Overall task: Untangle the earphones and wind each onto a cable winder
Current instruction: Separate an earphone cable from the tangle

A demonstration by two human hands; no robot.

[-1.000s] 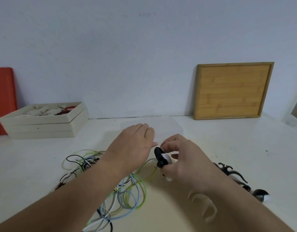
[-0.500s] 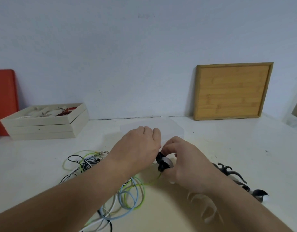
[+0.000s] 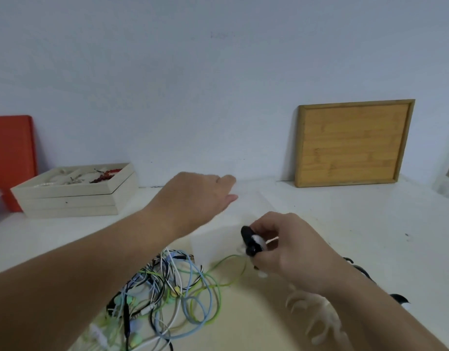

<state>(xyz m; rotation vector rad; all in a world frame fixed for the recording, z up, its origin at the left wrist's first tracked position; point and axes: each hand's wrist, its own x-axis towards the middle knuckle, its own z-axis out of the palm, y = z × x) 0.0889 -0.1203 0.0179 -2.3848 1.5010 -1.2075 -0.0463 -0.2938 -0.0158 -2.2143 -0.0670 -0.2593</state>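
Right hand (image 3: 291, 252) low at centre-right, fingers curled around a small black-and-white round cable winder (image 3: 252, 241), gripped between thumb and fingertips just above the white tabletop (image 3: 370, 224). Trailing from the winder, a thin lime-green earphone cable (image 3: 219, 264), running down-left into the tangled heap of earphone cables (image 3: 167, 295) in green, pale blue, white and black, spread on the table in front of the left forearm. Small pale earbuds and plugs scattered through the heap, too blurred to count.

Left hand (image 3: 195, 196) raised above the table, reaching forward and right, palm down, fingers loosely extended and holding nothing; well apart from the winder.

Under the right forearm, a white antler-shaped cable winder (image 3: 317, 317) lying flat on the table. To the right of that wrist, parts of a black antler-shaped winder (image 3: 358, 268) and another black-and-white round winder (image 3: 400, 298), both partly hidden by the arm.

Far left, a stack of cream-coloured shallow trays (image 3: 71, 198) with small beaded items in the top 1, beside a red flat panel (image 3: 10, 158) against the wall. Far right, a square bamboo board with a raised frame (image 3: 352, 143), tilted, leaning on the wall. A faint clear plastic lid or box (image 3: 251, 196) just beyond the left fingertips, hard to make out.
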